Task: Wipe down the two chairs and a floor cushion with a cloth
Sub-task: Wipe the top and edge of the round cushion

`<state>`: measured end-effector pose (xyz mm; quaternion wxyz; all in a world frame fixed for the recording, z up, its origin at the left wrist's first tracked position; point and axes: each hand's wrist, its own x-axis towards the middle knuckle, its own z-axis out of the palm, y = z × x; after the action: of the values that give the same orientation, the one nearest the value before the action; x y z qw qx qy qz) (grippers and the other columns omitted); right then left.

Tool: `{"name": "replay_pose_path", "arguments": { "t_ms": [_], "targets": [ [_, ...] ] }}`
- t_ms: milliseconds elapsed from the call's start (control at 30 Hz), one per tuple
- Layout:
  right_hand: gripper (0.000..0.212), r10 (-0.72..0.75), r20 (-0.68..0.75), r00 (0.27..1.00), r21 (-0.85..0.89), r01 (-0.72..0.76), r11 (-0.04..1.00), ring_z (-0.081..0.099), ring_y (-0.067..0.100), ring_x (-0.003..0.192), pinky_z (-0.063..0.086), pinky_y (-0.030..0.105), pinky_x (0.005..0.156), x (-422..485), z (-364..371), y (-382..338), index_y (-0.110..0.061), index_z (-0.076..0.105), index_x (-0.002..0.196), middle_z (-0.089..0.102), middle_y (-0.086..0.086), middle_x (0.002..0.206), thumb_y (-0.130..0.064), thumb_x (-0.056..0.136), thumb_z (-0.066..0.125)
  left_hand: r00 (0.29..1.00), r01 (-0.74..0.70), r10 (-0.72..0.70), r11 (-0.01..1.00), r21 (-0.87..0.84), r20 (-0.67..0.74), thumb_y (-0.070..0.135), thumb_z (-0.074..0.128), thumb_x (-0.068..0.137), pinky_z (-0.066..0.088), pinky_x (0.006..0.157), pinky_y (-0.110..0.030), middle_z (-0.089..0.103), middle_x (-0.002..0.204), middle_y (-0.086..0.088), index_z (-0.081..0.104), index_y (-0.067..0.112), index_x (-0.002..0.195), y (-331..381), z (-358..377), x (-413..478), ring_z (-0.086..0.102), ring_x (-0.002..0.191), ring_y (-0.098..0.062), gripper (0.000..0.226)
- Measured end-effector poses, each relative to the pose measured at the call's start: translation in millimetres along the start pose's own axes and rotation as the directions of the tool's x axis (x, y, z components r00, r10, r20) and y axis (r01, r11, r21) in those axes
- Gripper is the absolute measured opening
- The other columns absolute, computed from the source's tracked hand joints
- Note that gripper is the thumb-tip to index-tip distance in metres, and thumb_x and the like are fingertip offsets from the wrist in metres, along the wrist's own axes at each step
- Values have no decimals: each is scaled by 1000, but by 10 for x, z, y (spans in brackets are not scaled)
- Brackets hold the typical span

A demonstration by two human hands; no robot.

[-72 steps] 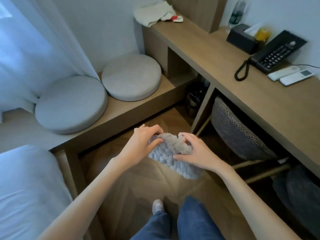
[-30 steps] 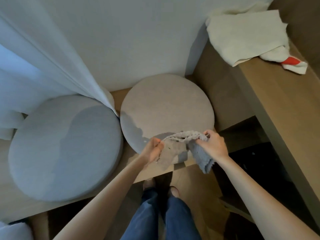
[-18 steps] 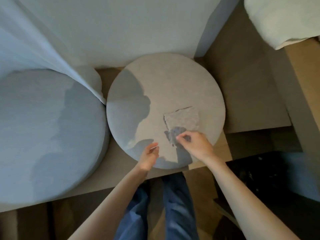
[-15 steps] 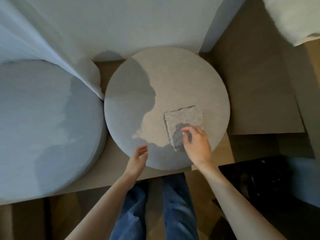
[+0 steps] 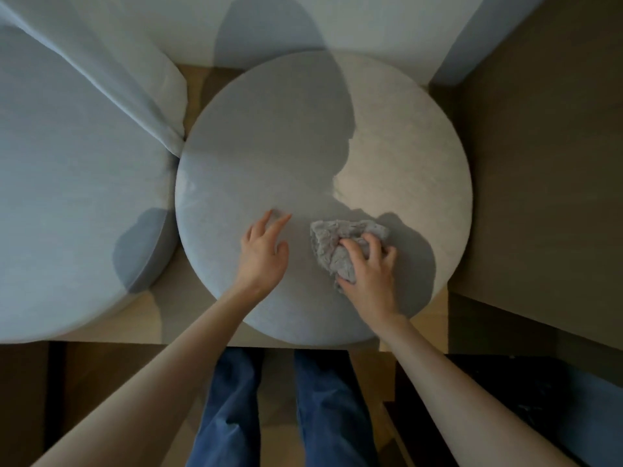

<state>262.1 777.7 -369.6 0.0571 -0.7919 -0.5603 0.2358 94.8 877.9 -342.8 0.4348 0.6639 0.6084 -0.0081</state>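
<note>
Holds the cloth bunched under the right hand, fingers curled over the wad and gripping it, pressed onto the top of the floor cushion toward its near right edge. Rests the left hand just beside it, nearer the near middle, palm down, fingers straight and spread, holding nothing; probably steadies the cushion.

Shows no clear long axis in the crumpled wad, so likely offers only a small contact patch. Leaves most of the top ahead of the cloth: far edge, left edge and the lit right side all lie forward or sideways from the grip. Calls, most likely, for strokes pushed away from the body, then across. Puts the right hand in charge of that, with the left hand squarely in the path of any leftward sweep.

Sits on a wooden ledge, close against a second cushion at the left edge, whether touching cannot be told. Hangs a curtain down to that gap, a possible snag. Meets the wall behind the far edge and a brown panel off the right edge.
</note>
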Motion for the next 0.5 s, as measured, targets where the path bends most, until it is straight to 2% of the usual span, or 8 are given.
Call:
{"name": "replay_pose_path", "arguments": {
  "t_ms": [67,167,233,267,367,500],
  "targets": [
    [61,-40,-32,999,51,42,998,41,35,104,50,49,85,109,-125,52,-20,59,126,47,13,130,-15,70,82,999,34,-34,998,59,-7,13,43,99,9,118,-45,9,160,-5,32,29,147,36,-8,112,8,145,-36,52],
    [62,-88,-206,975,66,104,992,47,33,98,46,36,76,361,-430,135,-22,60,126,53,13,118,-19,68,80,997,76,-70,985,158,-39,19,44,100,3,117,-53,-5,161,-2,23,36,149,79,-67,350,10,144,-42,57],
    [58,-67,-331,941,46,87,995,48,34,99,39,34,76,653,-670,189,-24,61,125,55,13,117,-24,69,78,992,117,-106,972,206,-63,28,48,98,7,114,-64,-12,160,3,19,43,149,140,-118,553,-7,144,-44,60],
    [57,-48,-359,932,35,65,997,48,35,102,38,38,80,834,-780,209,-26,60,126,54,13,118,-26,71,77,990,135,-124,966,222,-66,34,50,97,9,112,-68,-15,160,5,17,46,148,178,-145,668,-15,143,-44,62],
    [58,-28,-320,947,-96,-4,995,42,39,114,33,48,90,1495,-1042,228,-35,50,133,46,11,132,-37,79,69,987,163,-157,962,220,-44,50,59,88,7,104,-75,-20,158,11,13,56,144,316,-200,1018,-22,141,-44,73],
    [61,-190,-257,948,-209,137,968,37,38,117,35,46,95,2394,-1144,90,-38,44,138,40,11,136,-34,81,65,966,255,-260,941,220,-8,67,68,69,-1,98,-79,-34,152,13,-1,66,138,467,-129,1275,-32,136,-45,98]
  ]
}}
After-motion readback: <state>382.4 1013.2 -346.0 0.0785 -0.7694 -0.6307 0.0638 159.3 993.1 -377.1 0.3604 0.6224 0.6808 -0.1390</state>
